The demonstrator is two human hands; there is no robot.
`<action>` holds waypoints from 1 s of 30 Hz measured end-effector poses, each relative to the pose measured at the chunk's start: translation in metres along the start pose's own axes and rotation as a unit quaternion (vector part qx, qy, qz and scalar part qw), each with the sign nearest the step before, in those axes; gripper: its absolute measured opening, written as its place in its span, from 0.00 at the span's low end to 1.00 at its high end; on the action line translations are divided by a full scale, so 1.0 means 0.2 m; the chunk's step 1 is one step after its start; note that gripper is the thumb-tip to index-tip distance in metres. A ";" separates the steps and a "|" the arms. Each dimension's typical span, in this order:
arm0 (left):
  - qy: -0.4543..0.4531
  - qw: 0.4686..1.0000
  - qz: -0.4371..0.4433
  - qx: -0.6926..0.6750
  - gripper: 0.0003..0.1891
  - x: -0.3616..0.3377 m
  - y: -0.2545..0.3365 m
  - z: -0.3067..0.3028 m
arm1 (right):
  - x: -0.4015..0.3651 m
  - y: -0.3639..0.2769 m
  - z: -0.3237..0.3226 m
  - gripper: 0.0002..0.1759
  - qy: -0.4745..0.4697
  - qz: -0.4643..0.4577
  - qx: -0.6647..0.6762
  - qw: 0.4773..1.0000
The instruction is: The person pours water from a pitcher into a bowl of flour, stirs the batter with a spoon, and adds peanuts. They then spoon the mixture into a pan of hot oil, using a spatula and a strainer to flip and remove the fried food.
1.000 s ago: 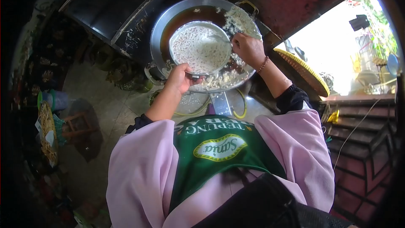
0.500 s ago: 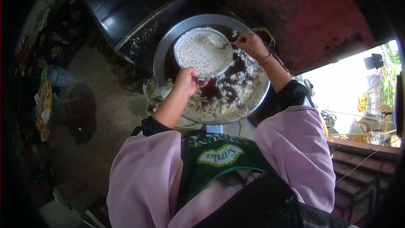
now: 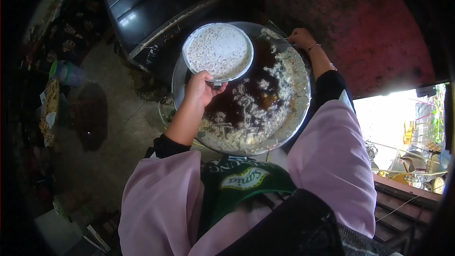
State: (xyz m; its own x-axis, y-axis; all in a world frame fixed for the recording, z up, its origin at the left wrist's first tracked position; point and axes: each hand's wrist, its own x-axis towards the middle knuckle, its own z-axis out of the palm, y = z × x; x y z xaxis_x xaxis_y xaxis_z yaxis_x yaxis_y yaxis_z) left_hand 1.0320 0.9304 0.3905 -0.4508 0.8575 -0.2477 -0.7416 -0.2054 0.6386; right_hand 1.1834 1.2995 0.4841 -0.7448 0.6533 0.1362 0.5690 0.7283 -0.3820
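My left hand [image 3: 203,87] is closed on the near edge of a round metal pan [image 3: 252,61], thumb over its short handle. Milky white batter [image 3: 218,50] with small brownish bits fills the pan, held level over the left part of a large wok [image 3: 178,83]. Dark oil [image 3: 222,106] lies in the wok, with pale frying batter in lacy clumps [image 3: 279,109] along its right and near sides. At the far right rim, my right hand [image 3: 302,38] is closed on a spoon, now mostly hidden by the fingers. White batter sits on the wok wall beside it.
A black glossy surface [image 3: 156,7] with a crusted edge stands beyond the wok at left. A worn red surface [image 3: 341,23] lies to the right. On the floor at left are a tub [image 3: 66,73] and a woven tray [image 3: 50,114].
My right hand has moved from the pan to the wok's far right rim with the spoon. The pan has shifted slightly left, and my view has shifted a little.
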 end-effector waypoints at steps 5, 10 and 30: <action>0.020 1.000 -0.006 0.003 0.22 -0.06 0.04 0.08 | 0.07 0.20 -0.14 0.14 -0.035 0.036 0.009 0.999; 0.030 0.999 -0.019 0.004 0.23 0.01 0.03 0.05 | 0.16 0.25 -0.16 0.12 -0.057 0.013 -0.035 0.998; 0.044 0.998 -0.032 0.023 0.23 0.16 0.05 -0.04 | -0.12 -0.68 0.20 0.07 0.018 -0.241 -0.051 0.969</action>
State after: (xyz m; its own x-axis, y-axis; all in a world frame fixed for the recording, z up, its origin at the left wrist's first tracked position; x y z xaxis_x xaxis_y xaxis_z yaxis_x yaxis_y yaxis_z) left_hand 1.0055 0.9525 0.3835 -0.4458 0.8236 -0.3506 -0.7477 -0.1273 0.6517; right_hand 1.1096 1.1758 0.4966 -0.9212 0.2369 0.3087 0.1899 0.9661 -0.1747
